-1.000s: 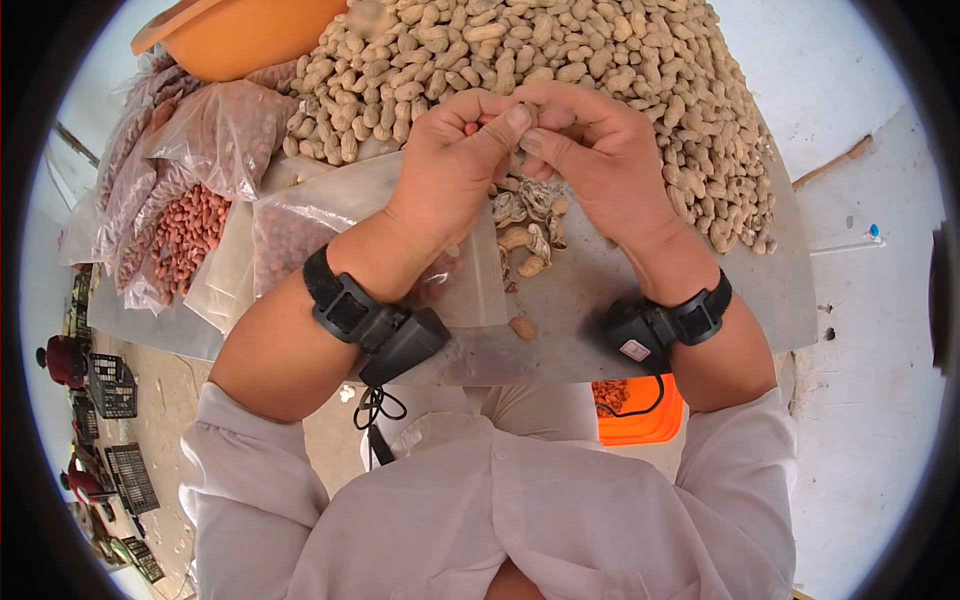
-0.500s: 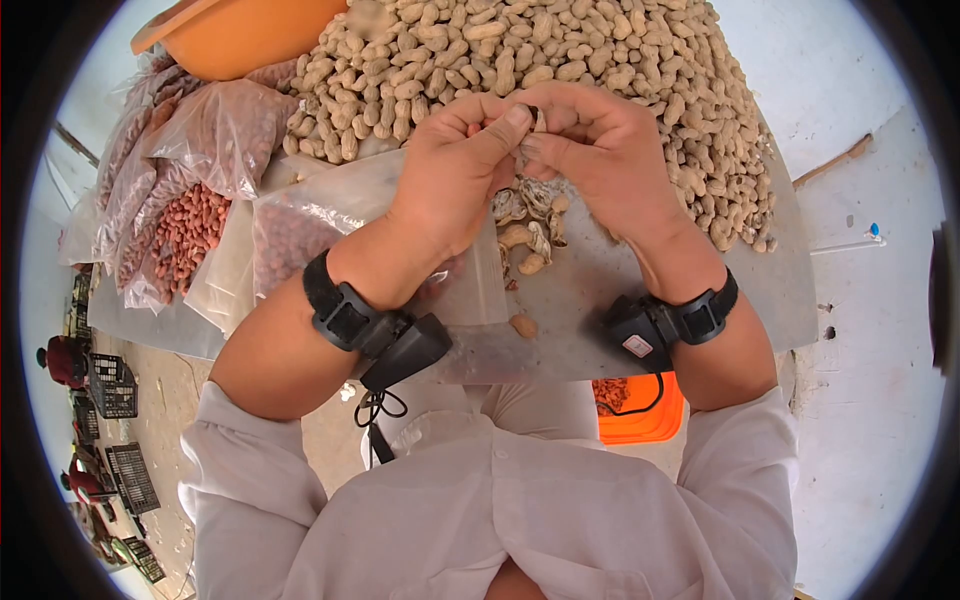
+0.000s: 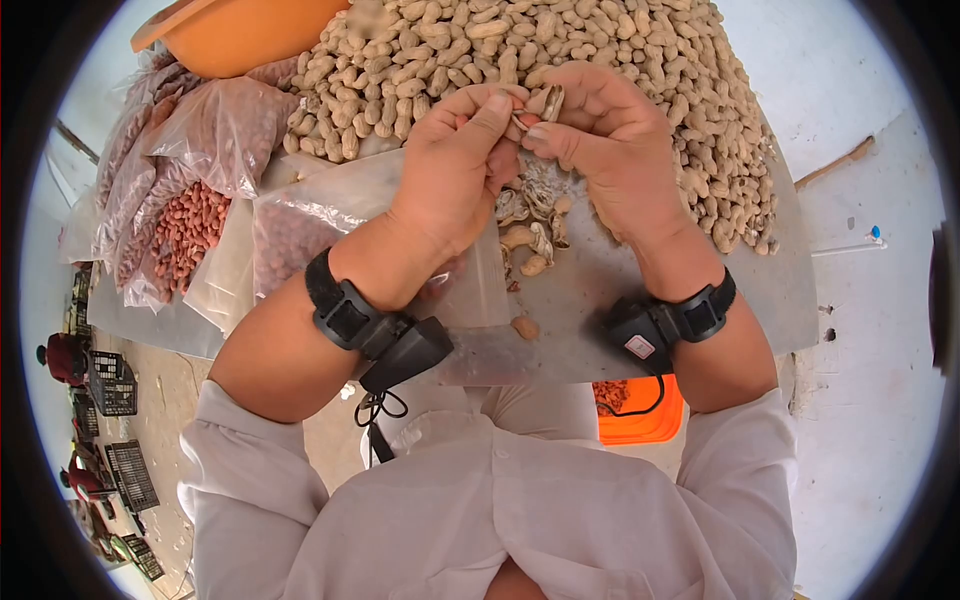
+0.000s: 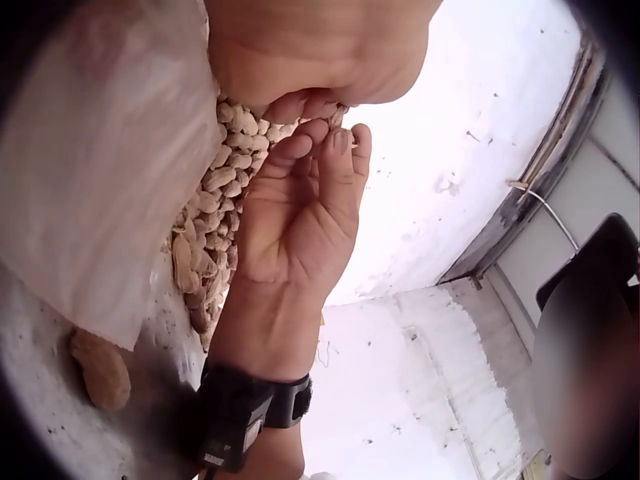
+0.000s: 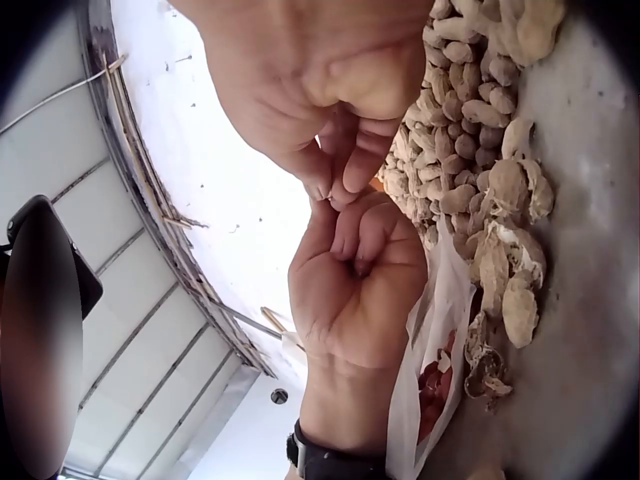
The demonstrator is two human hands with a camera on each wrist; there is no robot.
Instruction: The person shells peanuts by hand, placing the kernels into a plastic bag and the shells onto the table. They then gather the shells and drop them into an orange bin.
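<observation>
Both hands meet over the table in front of the peanut pile [image 3: 560, 40]. The left hand [image 3: 445, 175] pinches a small piece with reddish kernel [image 3: 520, 119] showing, between thumb and forefinger; more red shows inside its curled fingers. An opened peanut shell [image 3: 553, 102] stands between the fingers of the right hand [image 3: 625, 150], whose thumb touches the piece. At the top of the left wrist view is the left hand [image 4: 320, 50], facing the right hand [image 4: 300, 220]. Fingers hide the piece in both wrist views.
Broken shells [image 3: 540, 240] lie below the hands, with one loose peanut [image 3: 525, 327] nearer the table edge. Bags of red kernels [image 3: 215, 135] and an orange basin [image 3: 250, 40] are at the left. An orange container [image 3: 645, 428] stands below the table.
The right fingers have spread and moved slightly up and right, and an opened shell now shows between them. Reddish kernel has come into view at the left fingertips.
</observation>
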